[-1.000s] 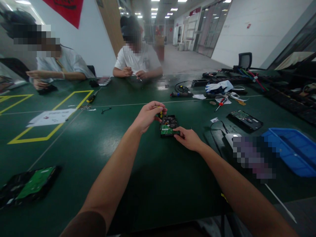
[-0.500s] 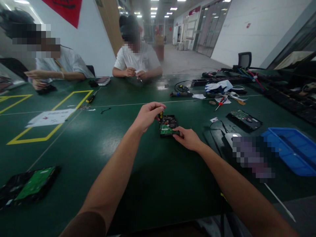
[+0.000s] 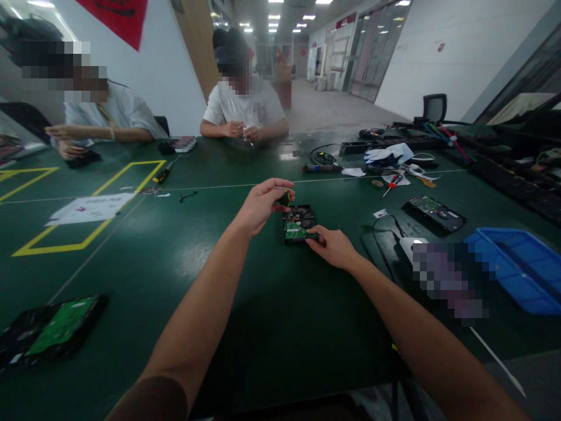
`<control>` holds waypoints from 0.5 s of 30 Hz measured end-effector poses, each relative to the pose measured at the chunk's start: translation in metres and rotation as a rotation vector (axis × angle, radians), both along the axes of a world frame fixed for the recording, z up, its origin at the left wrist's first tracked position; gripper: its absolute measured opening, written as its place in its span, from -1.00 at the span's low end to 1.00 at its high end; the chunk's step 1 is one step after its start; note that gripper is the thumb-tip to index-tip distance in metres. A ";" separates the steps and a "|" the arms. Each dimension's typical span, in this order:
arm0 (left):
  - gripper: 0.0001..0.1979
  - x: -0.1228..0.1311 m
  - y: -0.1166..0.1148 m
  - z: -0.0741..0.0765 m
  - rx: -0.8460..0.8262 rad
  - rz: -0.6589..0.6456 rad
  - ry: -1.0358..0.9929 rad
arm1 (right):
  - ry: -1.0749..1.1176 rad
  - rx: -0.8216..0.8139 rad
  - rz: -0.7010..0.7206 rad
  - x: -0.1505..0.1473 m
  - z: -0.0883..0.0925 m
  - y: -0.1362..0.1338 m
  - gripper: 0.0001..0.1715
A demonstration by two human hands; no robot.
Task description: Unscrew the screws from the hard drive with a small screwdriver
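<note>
A hard disk drive (image 3: 298, 221) lies on the green table, its green circuit board (image 3: 295, 231) facing up. My left hand (image 3: 265, 204) is closed around the black and yellow handle of a screwdriver (image 3: 284, 199) above the drive's far left corner. The screwdriver's tip is too small to make out. At the drive's near right corner, my right hand (image 3: 333, 244) grips the edge between thumb and fingers.
Another hard drive (image 3: 433, 213) and a blue tray (image 3: 521, 269) are at the right. A larger drive (image 3: 56, 330) lies at the near left. A red screwdriver (image 3: 391, 185), gloves (image 3: 388, 154) and cables lie farther back. Two people sit across the table.
The screwdriver handle in my left hand has tilted, and the fingers around it have shifted slightly. My right hand and the hard drive stay almost where they were.
</note>
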State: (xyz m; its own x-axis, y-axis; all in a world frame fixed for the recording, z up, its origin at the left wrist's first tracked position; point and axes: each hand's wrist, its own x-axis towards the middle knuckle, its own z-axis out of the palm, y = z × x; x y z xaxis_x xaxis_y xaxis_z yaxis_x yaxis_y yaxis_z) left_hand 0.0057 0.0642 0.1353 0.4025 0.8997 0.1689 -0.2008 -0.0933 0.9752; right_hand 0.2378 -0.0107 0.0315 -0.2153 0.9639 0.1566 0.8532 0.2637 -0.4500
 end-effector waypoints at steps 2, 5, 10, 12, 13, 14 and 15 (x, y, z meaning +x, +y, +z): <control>-0.85 0.001 0.001 -0.002 0.000 -0.008 -0.011 | 0.000 0.007 0.002 0.000 0.000 0.000 -0.61; -0.85 0.001 0.003 -0.004 -0.005 -0.018 -0.016 | -0.005 0.012 0.007 0.000 0.000 0.000 -0.60; -0.84 0.000 0.003 -0.005 0.020 -0.036 -0.016 | -0.001 0.016 0.002 -0.001 0.001 -0.001 -0.61; -0.84 0.000 0.002 -0.004 0.034 -0.031 -0.004 | -0.005 0.016 0.003 -0.001 0.002 -0.001 -0.61; -0.85 0.000 0.001 -0.003 0.040 -0.028 0.003 | -0.008 0.014 0.004 -0.001 0.002 -0.001 -0.61; -0.86 0.001 0.000 -0.002 0.044 -0.025 0.013 | -0.011 0.013 0.005 -0.001 0.002 -0.001 -0.61; -0.86 0.001 -0.001 -0.001 0.047 -0.023 0.021 | -0.013 0.013 0.006 -0.001 0.002 -0.001 -0.62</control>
